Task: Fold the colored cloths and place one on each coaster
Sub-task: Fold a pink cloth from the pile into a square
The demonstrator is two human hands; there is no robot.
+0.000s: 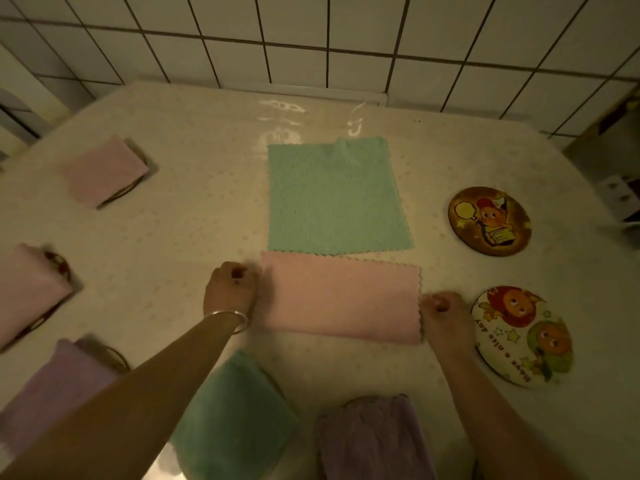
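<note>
A pink cloth (341,297), folded in half into a wide strip, lies in front of me. My left hand (231,287) pinches its left end with curled fingers. My right hand (445,315) pinches its right end the same way. Just beyond it a green cloth (334,197) lies spread flat. Two bare round coasters sit at the right: a dark one (490,220) and a light one (523,336). Folded cloths rest on coasters at the left: pink (105,169), pink (26,292), purple (52,386). A folded green cloth (232,417) and a folded purple cloth (372,441) lie near me.
The table (173,237) has a pale glossy cover and stands against a white tiled wall (311,36). Dark furniture (609,157) stands past the table's right edge.
</note>
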